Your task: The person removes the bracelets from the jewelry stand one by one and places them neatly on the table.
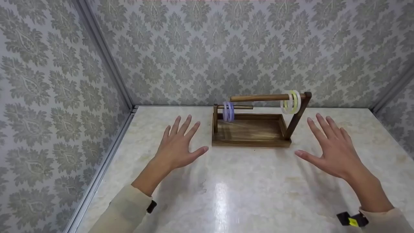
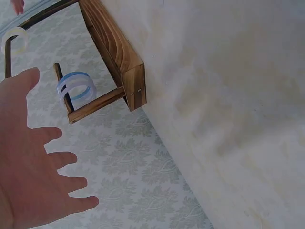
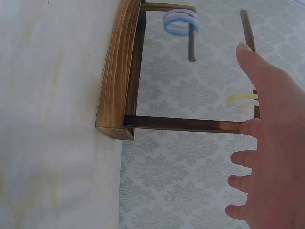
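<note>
In the head view, a wooden bracelet rack [image 1: 250, 143] stands on the marbled tabletop [image 1: 252, 181], between the person's two hands. Its base is a shallow rectangular tray. A short post [image 1: 215, 119] at the left end carries a lower, shorter rod [image 1: 244, 107], where lilac-blue bangles [image 1: 231, 113] hang near the post. A tall, leaning post [image 1: 297, 118] at the right end carries a longer rod [image 1: 258, 98], with white and yellow bangles [image 1: 299, 102] hanging close to that post. The left hand [image 1: 176, 147] is spread wide — fingers straight, thumb out toward the rack, grip empty. The right hand [image 1: 336, 153] is spread just as wide and is empty too, its thumb pointing toward the tray's near right corner. Both are apart from the rack. Pale sleeves [image 1: 123, 207] cover the forearms, and patterned wallpaper [image 1: 194, 48] rises behind.

In the left wrist view, the left hand reaches in from the left edge, fingers fanned apart. The lilac-blue bangles circle the short rod beyond the thumb; fingertips of the right hand show at the top left.

In the right wrist view, the right hand — fingers parted, thumb uppermost — partly covers the long rod and the yellow and white bangles. The lilac-blue ones hang near the top.
</note>
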`<state>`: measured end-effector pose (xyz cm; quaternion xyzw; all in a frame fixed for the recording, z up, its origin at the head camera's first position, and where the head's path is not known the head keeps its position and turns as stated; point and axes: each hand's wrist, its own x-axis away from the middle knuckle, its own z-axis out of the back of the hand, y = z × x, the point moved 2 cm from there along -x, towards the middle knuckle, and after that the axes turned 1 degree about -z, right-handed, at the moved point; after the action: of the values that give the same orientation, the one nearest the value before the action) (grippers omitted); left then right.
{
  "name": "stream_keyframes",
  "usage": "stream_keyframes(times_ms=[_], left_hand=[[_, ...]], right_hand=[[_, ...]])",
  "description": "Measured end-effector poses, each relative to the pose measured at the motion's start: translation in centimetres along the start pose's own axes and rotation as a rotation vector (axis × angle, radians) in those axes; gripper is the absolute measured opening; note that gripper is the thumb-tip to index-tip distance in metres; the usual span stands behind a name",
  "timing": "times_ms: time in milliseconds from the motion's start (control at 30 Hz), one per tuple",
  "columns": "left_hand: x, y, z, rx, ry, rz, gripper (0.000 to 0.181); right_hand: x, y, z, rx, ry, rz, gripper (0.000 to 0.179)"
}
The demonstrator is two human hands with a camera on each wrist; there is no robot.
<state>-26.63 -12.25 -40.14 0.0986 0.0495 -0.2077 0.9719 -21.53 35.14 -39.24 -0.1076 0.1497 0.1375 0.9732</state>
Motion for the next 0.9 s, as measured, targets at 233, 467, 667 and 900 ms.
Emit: stream_keyframes(times_ms=[233, 467, 667, 900], left_hand=[[-0.7, 0.6, -0.1, 0.011, -0.004, -0.015, 0.093], [-1.5, 0.9, -0.4, 0.06, -0.001, -0.048, 0.093], [-2.5, 0.7, -0.7, 0.23, 0.025, -0.076, 0.096], [-3.4, 2.1, -1.1, 0.524, 0.081, 0.002, 0.094]], right_hand=[[0.7, 0.5, 0.1, -0.019, 0.008, -0.008, 0.105], [1.5, 0.5, 0.2, -0.091, 0.076, 0.053, 0.103], [2.0, -0.7, 0.0, -0.148, 0.183, 0.103, 0.097], [1.8, -2.3, -1.0, -0.224, 0.189, 0.133, 0.092]])
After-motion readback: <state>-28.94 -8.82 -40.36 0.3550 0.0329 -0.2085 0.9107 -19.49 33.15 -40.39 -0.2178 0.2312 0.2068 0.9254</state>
